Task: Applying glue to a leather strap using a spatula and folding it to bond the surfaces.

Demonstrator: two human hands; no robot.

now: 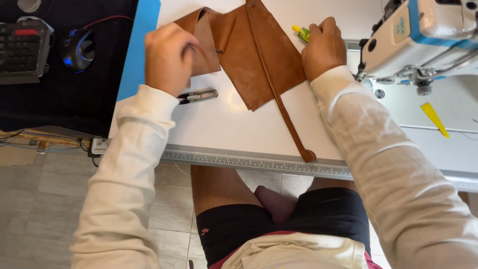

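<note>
Both hands (169, 57) on brown leather piece (254, 55) (strap (289, 119) toward table edge).

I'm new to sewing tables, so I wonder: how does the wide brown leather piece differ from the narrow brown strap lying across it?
The leather piece is broad and partly folded under the left hand; the strap is thin and long. The piece stays on the tabletop, while the strap's end reaches the table's ruler edge. Both share the same brown colour.

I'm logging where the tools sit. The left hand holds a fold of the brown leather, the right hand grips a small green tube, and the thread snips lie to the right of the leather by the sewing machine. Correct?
Not quite. In the head view the thread snips lie left of the brown leather, just below the left hand, not by the sewing machine. The right hand does grip the green tube.
</note>
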